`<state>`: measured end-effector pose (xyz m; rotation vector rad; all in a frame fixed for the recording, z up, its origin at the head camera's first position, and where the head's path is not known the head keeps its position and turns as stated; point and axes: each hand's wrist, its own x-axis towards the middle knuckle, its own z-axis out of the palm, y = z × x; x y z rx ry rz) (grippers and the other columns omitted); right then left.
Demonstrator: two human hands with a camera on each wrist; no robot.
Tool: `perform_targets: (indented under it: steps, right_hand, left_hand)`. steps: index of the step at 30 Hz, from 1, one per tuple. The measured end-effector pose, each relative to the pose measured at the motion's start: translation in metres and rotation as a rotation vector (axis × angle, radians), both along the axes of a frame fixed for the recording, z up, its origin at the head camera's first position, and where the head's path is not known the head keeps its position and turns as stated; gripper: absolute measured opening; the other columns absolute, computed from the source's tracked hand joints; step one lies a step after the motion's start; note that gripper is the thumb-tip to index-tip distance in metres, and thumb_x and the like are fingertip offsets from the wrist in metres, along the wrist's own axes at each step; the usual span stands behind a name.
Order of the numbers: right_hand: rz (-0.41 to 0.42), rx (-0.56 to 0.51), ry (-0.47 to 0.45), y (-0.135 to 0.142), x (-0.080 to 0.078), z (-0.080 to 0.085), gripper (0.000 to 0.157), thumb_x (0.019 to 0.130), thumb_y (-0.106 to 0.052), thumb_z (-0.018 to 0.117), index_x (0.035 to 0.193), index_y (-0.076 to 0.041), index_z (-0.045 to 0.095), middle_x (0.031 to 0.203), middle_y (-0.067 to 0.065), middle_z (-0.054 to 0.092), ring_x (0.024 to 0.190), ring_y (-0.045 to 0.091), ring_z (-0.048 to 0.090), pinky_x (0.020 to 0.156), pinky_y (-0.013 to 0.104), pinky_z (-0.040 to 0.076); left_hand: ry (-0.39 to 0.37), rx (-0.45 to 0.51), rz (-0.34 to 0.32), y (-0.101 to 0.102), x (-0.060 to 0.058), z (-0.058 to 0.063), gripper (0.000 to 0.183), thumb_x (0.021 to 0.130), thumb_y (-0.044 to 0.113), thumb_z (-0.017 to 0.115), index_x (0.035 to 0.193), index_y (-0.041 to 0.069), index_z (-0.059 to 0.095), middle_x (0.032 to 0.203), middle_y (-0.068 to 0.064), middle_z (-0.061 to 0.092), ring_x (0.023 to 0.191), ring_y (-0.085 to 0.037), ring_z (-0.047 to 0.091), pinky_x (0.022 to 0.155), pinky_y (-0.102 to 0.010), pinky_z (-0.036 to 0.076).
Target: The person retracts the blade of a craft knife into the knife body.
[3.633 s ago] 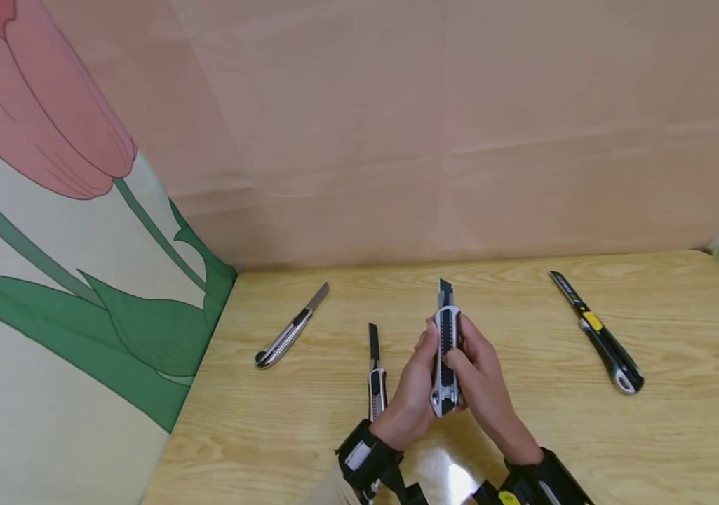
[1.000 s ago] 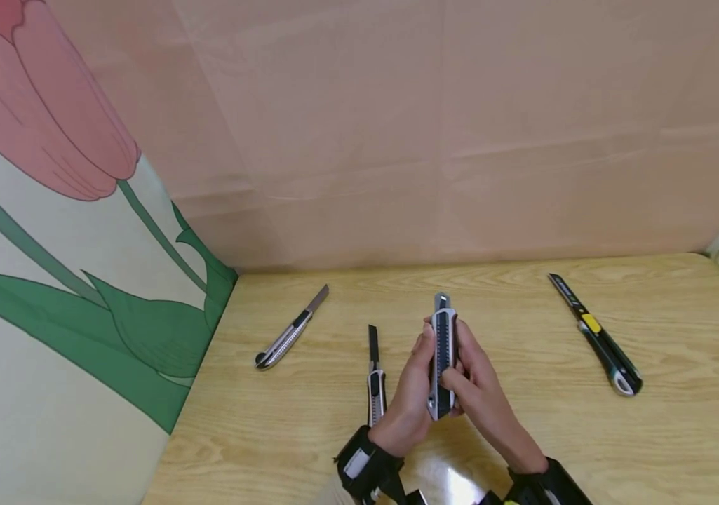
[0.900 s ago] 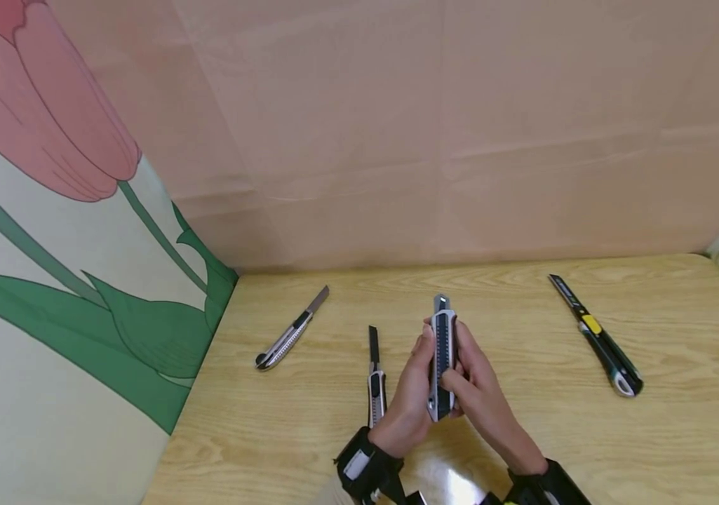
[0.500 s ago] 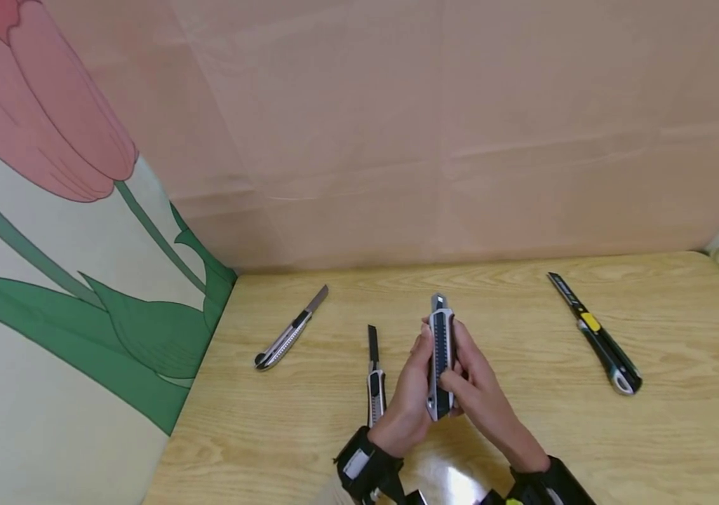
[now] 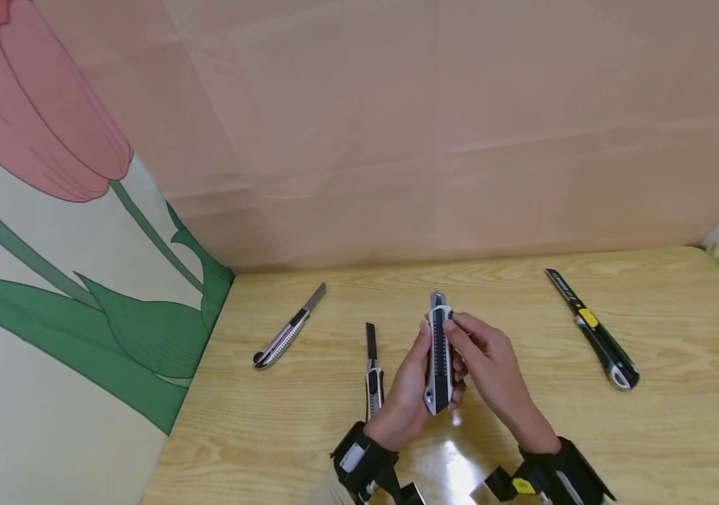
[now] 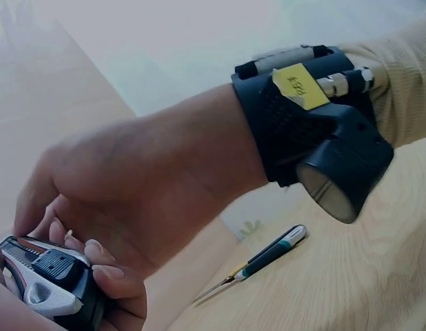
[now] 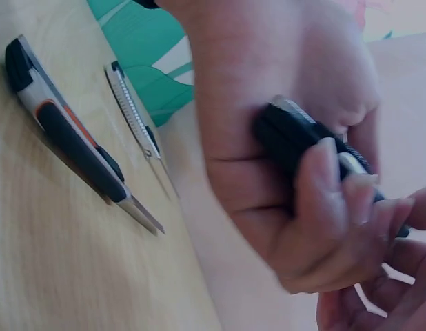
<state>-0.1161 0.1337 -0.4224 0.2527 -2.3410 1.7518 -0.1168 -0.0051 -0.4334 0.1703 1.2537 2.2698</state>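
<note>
A silver-and-black box cutter (image 5: 439, 358) is held up over the table by both hands, nose pointing away from me. No long blade sticks out at its front. My left hand (image 5: 405, 396) grips the body from the left, fingers wrapped beneath. My right hand (image 5: 494, 368) pinches the front part from the right, its thumb on the upper edge near the nose. In the left wrist view, the black ribbed slider (image 6: 58, 265) shows near the rear end of the box cutter. The right wrist view shows the left fingers (image 7: 320, 179) curled round the dark handle.
A black-bladed box cutter (image 5: 374, 393) lies by my left wrist, its lower end covered. Farther left lies a slim silver box cutter (image 5: 283, 344), blade out. At right rests a black-and-green box cutter (image 5: 599, 344) with a yellow slider. The wooden table (image 5: 681, 435) meets a fabric backdrop (image 5: 460, 175).
The long black blade seen 3.6 s ago had gone in by 1.0 s ago. Since half a second ago, my right hand has shifted from the lower body up to the nose.
</note>
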Motion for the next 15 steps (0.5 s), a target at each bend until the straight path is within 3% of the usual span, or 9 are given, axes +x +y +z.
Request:
perform_targets:
  steps: [4, 10, 15]
  right_hand:
    - [-0.048, 0.072, -0.003, 0.0017, -0.002, 0.0017, 0.02, 0.107, -0.028, 0.06, 0.111, -0.016, 0.074, 0.081, 0.004, 0.064, 0.07, 0.018, 0.057, 0.057, 0.028, 0.047]
    - [-0.092, 0.06, -0.028, -0.0004, -0.0024, -0.0007, 0.021, 0.105, -0.029, 0.063, 0.111, -0.015, 0.077, 0.078, 0.005, 0.066, 0.067, 0.017, 0.058, 0.055, 0.028, 0.047]
    - [-0.116, 0.046, -0.045, -0.0031, -0.0036, -0.0029, 0.022, 0.104, -0.03, 0.064, 0.111, -0.013, 0.077, 0.08, 0.005, 0.068, 0.065, 0.016, 0.057, 0.054, 0.027, 0.046]
  left_hand:
    - [-0.003, -0.004, -0.007, -0.001, -0.001, -0.0021, 0.056, 0.107, 0.064, 0.029, 0.108, 0.015, 0.057, 0.086, 0.001, 0.056, 0.061, -0.012, 0.05, 0.051, -0.021, 0.043]
    - [-0.021, -0.048, -0.012, -0.0029, -0.0013, -0.0055, 0.057, 0.106, 0.065, 0.031, 0.107, 0.015, 0.059, 0.086, 0.001, 0.058, 0.063, -0.013, 0.051, 0.053, -0.023, 0.044]
    - [-0.005, -0.095, 0.024, -0.004, -0.0018, -0.0079, 0.058, 0.106, 0.065, 0.031, 0.121, 0.016, 0.06, 0.089, 0.0, 0.061, 0.068, -0.013, 0.053, 0.055, -0.023, 0.046]
